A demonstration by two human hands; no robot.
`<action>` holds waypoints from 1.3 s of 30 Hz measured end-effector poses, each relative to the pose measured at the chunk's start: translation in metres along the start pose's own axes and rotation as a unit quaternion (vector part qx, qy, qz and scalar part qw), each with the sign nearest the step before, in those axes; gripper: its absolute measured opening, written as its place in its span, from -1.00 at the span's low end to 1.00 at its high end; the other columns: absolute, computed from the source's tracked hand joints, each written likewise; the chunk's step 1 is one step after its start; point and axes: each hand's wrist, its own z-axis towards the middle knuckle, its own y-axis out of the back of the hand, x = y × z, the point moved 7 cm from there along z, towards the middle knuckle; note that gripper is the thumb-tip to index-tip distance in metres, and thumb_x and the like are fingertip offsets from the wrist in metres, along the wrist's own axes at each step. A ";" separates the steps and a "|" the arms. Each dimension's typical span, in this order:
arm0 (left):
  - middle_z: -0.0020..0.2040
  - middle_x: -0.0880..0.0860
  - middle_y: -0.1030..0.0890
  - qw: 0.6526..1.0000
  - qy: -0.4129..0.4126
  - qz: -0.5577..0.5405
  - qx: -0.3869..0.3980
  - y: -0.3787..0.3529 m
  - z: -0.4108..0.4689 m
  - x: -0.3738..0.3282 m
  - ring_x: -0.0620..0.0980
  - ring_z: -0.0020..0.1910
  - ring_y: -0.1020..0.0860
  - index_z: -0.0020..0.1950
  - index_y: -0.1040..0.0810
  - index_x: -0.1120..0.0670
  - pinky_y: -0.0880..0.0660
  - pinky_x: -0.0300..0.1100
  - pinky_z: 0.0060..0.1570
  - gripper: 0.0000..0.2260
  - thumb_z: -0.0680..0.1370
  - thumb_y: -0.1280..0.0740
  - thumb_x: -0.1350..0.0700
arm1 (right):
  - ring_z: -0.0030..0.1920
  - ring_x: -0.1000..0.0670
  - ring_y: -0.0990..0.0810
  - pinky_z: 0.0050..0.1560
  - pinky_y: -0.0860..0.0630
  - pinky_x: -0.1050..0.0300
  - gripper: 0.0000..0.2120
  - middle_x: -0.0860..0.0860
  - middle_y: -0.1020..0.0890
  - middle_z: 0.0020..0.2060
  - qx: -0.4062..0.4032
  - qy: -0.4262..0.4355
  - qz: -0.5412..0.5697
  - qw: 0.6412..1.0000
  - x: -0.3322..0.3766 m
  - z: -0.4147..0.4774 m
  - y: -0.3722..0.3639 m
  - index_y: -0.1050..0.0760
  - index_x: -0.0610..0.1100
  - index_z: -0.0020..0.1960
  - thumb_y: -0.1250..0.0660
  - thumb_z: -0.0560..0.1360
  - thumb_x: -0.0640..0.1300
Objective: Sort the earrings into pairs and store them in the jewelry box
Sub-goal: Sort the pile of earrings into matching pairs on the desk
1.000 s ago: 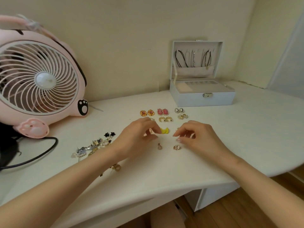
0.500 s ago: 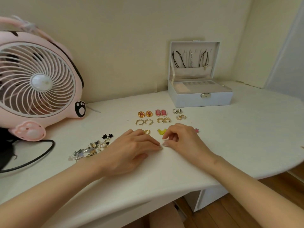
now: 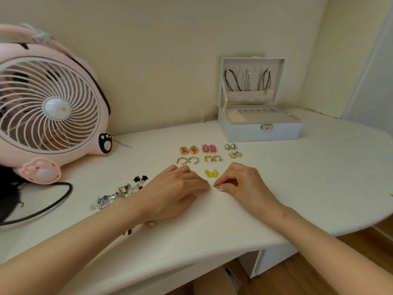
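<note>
Pairs of earrings lie in rows on the white table: orange-gold studs, pink ovals, small dark cameos, gold crescents, gold hoops, a gold knot pair and a yellow pair. An unsorted heap of earrings lies to the left. My left hand rests palm down, fingertips at a small gold earring. My right hand pinches that earring against the table. The open jewelry box stands at the back right.
A big pink fan stands at the left with its black cable running along the table. A loose earring lies beside my left forearm. The table's curved front edge is close to my arms.
Both hands have come together near the table's middle, below the yellow pair. The loose small earrings seen a second ago are now under my fingertips.
</note>
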 end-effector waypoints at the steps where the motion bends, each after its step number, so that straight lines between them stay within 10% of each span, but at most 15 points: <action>1: 0.20 -0.22 -0.54 1.000 0.003 -0.006 0.003 -0.001 0.001 0.002 -0.10 0.09 -0.49 0.25 -0.47 -0.12 -0.21 -0.32 -0.05 -0.61 0.48 -0.07 -0.02 | -0.11 0.07 -0.52 -0.07 -0.28 0.53 -0.91 -0.03 -0.59 -0.12 -0.005 -0.002 -0.006 1.000 0.000 0.000 0.000 -0.67 -0.15 -0.08 -0.43 0.43 -0.24; 7: 0.26 -0.23 -0.49 0.999 0.012 -0.043 0.005 -0.005 0.004 0.004 -0.14 0.16 -0.42 0.31 -0.42 -0.14 -0.21 -0.35 0.02 -0.55 0.46 0.01 -0.06 | -0.09 0.05 -0.47 -0.04 -0.08 0.67 -0.94 0.01 -0.53 -0.16 -0.020 -0.015 -0.031 0.999 0.002 0.001 -0.002 -0.65 -0.17 -0.13 -0.42 0.44 -0.19; 18: 0.12 -0.14 -0.58 0.983 0.118 -0.090 -0.106 0.049 -0.037 0.053 -0.11 0.07 -0.50 0.17 -0.54 -0.04 -0.47 -0.12 0.06 -0.64 0.51 -0.10 -0.11 | -0.28 0.15 -0.46 -0.13 -0.41 0.26 -0.97 0.14 -0.50 -0.26 -0.039 0.030 -0.026 0.998 0.012 -0.001 0.004 -0.64 -0.07 -0.13 -0.43 0.43 -0.16; 32: -0.15 -0.04 -0.59 0.940 0.317 -0.119 -0.049 0.058 -0.117 0.101 -0.13 -0.17 -0.53 -0.14 -0.56 0.02 -0.44 -0.36 -0.20 -0.90 0.47 -0.38 0.22 | -0.23 0.09 -0.47 -0.08 -0.43 0.18 -0.93 0.06 -0.57 -0.21 0.020 0.111 0.014 0.993 0.074 0.001 -0.036 -0.64 -0.07 -0.12 -0.37 0.47 -0.14; 39: -0.16 -0.03 -0.61 0.906 0.397 -0.143 0.021 0.051 -0.142 0.120 -0.03 -0.16 -0.54 -0.16 -0.54 0.03 -0.50 -0.11 -0.06 -0.93 0.45 -0.42 0.11 | -0.17 0.09 -0.45 0.01 -0.46 0.09 -0.87 0.06 -0.54 -0.15 0.077 0.162 0.000 0.984 0.126 0.025 -0.072 -0.63 -0.04 0.00 -0.33 0.50 -0.11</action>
